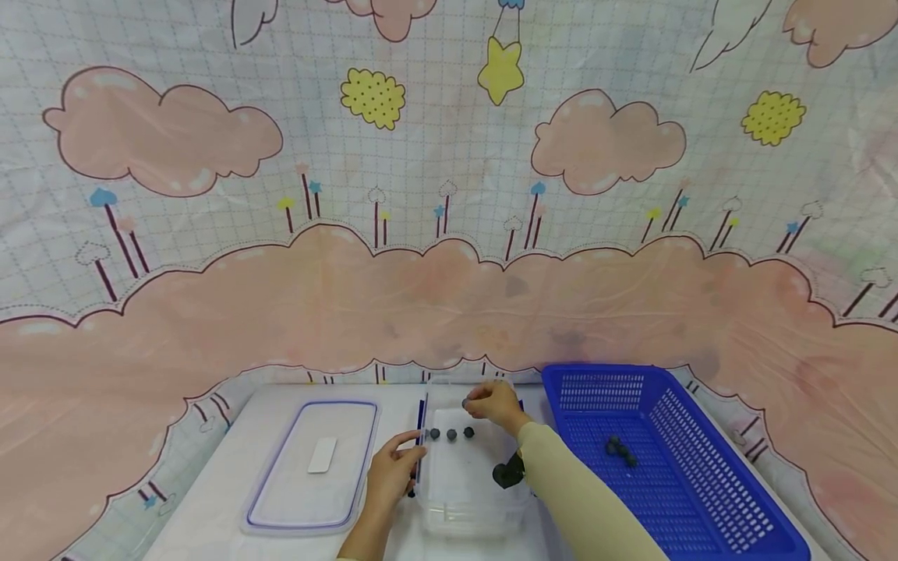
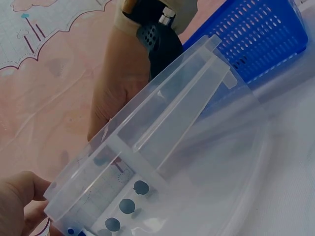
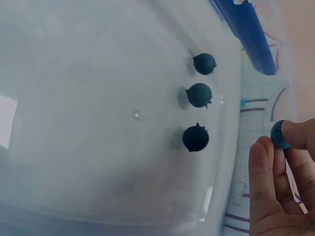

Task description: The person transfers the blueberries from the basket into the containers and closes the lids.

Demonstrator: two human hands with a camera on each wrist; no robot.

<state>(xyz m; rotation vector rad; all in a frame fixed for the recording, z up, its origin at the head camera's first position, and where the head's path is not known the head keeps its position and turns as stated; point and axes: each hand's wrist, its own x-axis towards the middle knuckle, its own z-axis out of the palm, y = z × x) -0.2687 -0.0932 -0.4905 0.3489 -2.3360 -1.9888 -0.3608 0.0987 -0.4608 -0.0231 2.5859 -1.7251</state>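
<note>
A clear plastic box (image 1: 471, 487) sits in front of me, its long sides running away from me. Three dark blueberries (image 3: 199, 95) form a row across its inside. My right hand (image 1: 496, 403) is over the far part of the box and pinches another blueberry (image 3: 279, 135) between thumb and fingertips. With thumb and fingers at the rim, my left hand (image 1: 390, 471) grips the left side of the box. The left wrist view shows those fingers at the box corner, while the right hand (image 2: 110, 103) is partly behind the clear wall.
To the right stands a blue perforated basket (image 1: 596, 425) with several blueberries (image 1: 619, 450) on its floor. A clear lid with a blue seal (image 1: 281, 475) lies on the left of the white table (image 1: 210, 499), with a white rectangle (image 1: 323, 455) on it. Behind hangs a patterned cloth (image 1: 449, 304).
</note>
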